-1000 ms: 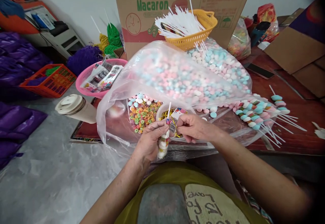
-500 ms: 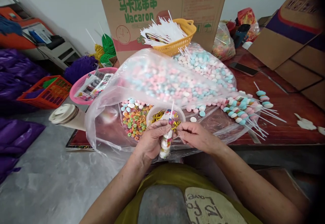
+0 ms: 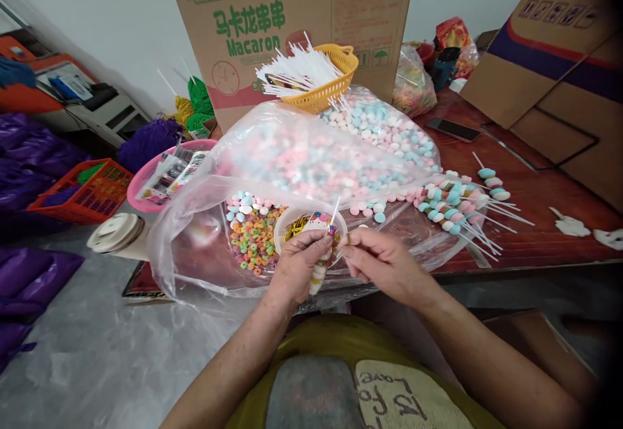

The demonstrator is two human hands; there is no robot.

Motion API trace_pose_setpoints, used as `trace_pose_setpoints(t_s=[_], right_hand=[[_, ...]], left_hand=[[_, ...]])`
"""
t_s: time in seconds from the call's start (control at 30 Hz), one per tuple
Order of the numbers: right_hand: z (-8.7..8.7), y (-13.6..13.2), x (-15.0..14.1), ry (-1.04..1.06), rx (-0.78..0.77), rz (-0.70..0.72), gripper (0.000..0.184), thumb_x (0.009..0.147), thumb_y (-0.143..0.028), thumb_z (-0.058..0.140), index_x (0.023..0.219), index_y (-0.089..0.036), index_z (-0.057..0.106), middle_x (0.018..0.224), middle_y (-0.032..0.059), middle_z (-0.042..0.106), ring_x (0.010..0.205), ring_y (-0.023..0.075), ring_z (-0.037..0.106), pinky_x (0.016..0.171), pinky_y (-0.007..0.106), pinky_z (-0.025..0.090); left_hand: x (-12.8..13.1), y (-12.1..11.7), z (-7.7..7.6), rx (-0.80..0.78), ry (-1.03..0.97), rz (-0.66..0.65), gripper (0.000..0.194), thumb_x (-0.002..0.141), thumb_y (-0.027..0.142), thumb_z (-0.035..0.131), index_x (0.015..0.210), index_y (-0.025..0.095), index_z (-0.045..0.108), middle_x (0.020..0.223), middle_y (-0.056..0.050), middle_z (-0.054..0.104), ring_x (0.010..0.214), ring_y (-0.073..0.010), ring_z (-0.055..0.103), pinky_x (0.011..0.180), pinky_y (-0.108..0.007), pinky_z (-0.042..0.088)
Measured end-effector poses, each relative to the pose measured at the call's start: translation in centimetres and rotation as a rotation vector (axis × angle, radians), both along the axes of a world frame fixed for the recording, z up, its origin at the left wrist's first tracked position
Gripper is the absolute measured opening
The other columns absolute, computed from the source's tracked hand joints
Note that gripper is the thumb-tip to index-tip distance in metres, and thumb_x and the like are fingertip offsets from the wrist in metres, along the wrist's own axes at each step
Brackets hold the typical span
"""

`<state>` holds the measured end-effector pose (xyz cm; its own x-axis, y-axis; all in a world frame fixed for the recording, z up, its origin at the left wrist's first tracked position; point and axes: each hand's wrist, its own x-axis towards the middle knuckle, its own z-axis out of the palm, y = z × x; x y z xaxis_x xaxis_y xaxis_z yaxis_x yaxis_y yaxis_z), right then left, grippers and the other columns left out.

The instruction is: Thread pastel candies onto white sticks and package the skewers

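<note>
My left hand (image 3: 298, 267) is closed around a bagged candy skewer (image 3: 319, 272), its white stick pointing up past my fingers. My right hand (image 3: 382, 261) pinches at the skewer's neck with thumb and fingers; what sits between them is too small to name. Both hands hover over a small round bowl (image 3: 290, 220) of gold twist ties and small printed cards. Just left of the bowl lies a heap of colourful ring candies (image 3: 250, 231).
A big clear bag of pink, blue and white candies (image 3: 331, 150) covers the table middle. Finished skewers (image 3: 457, 202) lie to the right. A yellow basket of white sticks (image 3: 316, 75), a Macaron carton (image 3: 272, 26), a pink basket (image 3: 165, 172), a lidded cup (image 3: 119, 234) and a phone (image 3: 452, 129) surround it.
My hands have stayed together on the skewer while my head tilted, sliding the scene down and left. More of the skewer is now hidden in my left hand.
</note>
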<state>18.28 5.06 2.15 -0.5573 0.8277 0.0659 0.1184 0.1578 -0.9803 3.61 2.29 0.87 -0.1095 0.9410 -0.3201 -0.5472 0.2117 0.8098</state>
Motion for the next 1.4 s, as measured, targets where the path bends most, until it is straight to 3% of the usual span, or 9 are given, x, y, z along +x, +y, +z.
trace_pose_setpoints(t_s=[0.2, 0.37, 0.47, 0.67, 0.83, 0.9, 1.03, 1.17, 1.4], right_hand=[[-1.0, 0.4, -1.7, -0.249, 0.098, 0.059, 0.031, 0.088, -0.035, 0.037, 0.061, -0.019, 0.038, 0.058, -0.004, 0.04, 0.057, 0.0093, 0.037, 0.052, 0.022, 0.03], [-1.5, 1.4, -2.0, -0.267, -0.057, 0.114, 0.03, 0.082, -0.039, 0.042, 0.059, -0.019, 0.042, 0.053, -0.0054, 0.034, 0.052, 0.0086, 0.032, 0.048, 0.021, 0.027], [-1.6, 0.9, -2.6, -0.273, 0.005, 0.043, 0.029, 0.08, -0.036, 0.044, 0.056, -0.018, 0.043, 0.051, -0.0049, 0.037, 0.05, 0.0086, 0.034, 0.048, 0.021, 0.028], [-2.4, -1.0, -3.2, -0.168, 0.166, -0.206, 0.017, 0.081, -0.03, 0.05, 0.088, -0.016, 0.059, 0.061, -0.0023, 0.054, 0.055, 0.0108, 0.047, 0.052, 0.021, 0.037], [-0.5, -0.4, -1.7, -0.085, 0.514, 0.139, 0.016, 0.085, -0.023, 0.05, 0.08, -0.017, 0.064, 0.073, 0.0025, 0.065, 0.067, 0.0129, 0.058, 0.063, 0.023, 0.043], [0.4, 0.1, -1.3, -0.049, 0.455, 0.289, 0.015, 0.086, -0.025, 0.05, 0.082, -0.018, 0.064, 0.072, 0.0012, 0.066, 0.068, 0.0126, 0.059, 0.065, 0.023, 0.044], [0.6, 0.4, -1.7, -0.13, 0.168, 0.199, 0.023, 0.084, -0.031, 0.053, 0.065, -0.017, 0.054, 0.058, -0.0029, 0.057, 0.053, 0.0092, 0.051, 0.049, 0.019, 0.039], [-0.3, -0.2, -2.3, -0.294, 0.379, -0.109, 0.029, 0.082, -0.028, 0.052, 0.057, -0.018, 0.041, 0.051, -0.0051, 0.044, 0.048, 0.0075, 0.039, 0.045, 0.02, 0.028], [-0.5, -0.3, -1.7, -0.306, 0.691, -0.007, 0.016, 0.088, -0.018, 0.04, 0.073, -0.018, 0.047, 0.07, 0.002, 0.052, 0.064, 0.0127, 0.046, 0.058, 0.024, 0.035]], left_hand=[[-0.4, -0.4, -1.0, -0.004, 0.08, -0.044, 0.014, 0.061, 0.026, 0.072, 0.067, 0.015, 0.066, 0.051, 0.003, 0.054, 0.041, -0.0046, 0.041, 0.039, -0.016, 0.027], [-2.0, -1.3, -1.7, 0.086, 0.258, -0.149, 0.016, 0.072, 0.027, 0.064, 0.062, 0.015, 0.061, 0.06, 0.001, 0.053, 0.055, -0.0085, 0.045, 0.051, -0.019, 0.035], [-2.1, -1.7, -1.9, 0.189, 0.355, -0.185, 0.023, 0.075, 0.032, 0.064, 0.061, 0.014, 0.06, 0.064, 0.001, 0.052, 0.064, -0.0095, 0.045, 0.061, -0.02, 0.038], [-2.1, -1.5, -1.5, 0.029, 0.019, -0.081, 0.025, 0.062, 0.033, 0.076, 0.059, 0.013, 0.062, 0.054, 0.002, 0.054, 0.048, -0.0056, 0.045, 0.048, -0.018, 0.035], [-3.2, -1.2, -0.8, -0.146, -0.263, -0.476, 0.033, 0.046, 0.026, 0.085, 0.066, 0.009, 0.065, 0.056, -0.003, 0.062, 0.05, -0.0109, 0.056, 0.052, -0.022, 0.045], [-3.2, -1.3, -0.9, -0.102, -0.35, -0.512, 0.043, 0.045, 0.022, 0.085, 0.082, 0.012, 0.066, 0.064, -0.002, 0.065, 0.052, -0.0124, 0.059, 0.054, -0.024, 0.048], [-2.1, -1.2, -1.4, 0.012, -0.438, -0.346, 0.052, 0.053, 0.015, 0.081, 0.101, 0.02, 0.061, 0.072, 0.001, 0.065, 0.055, -0.0101, 0.059, 0.056, -0.023, 0.048], [-1.1, -1.1, -1.7, -0.017, -0.434, -0.115, 0.033, 0.054, 0.013, 0.08, 0.082, 0.015, 0.063, 0.066, 0.003, 0.063, 0.055, -0.0066, 0.056, 0.056, -0.018, 0.044], [-0.7, -1.4, -1.4, -0.057, -0.269, -0.017, 0.027, 0.05, 0.021, 0.083, 0.064, 0.012, 0.062, 0.056, 0.002, 0.06, 0.049, -0.0054, 0.051, 0.053, -0.018, 0.041]])
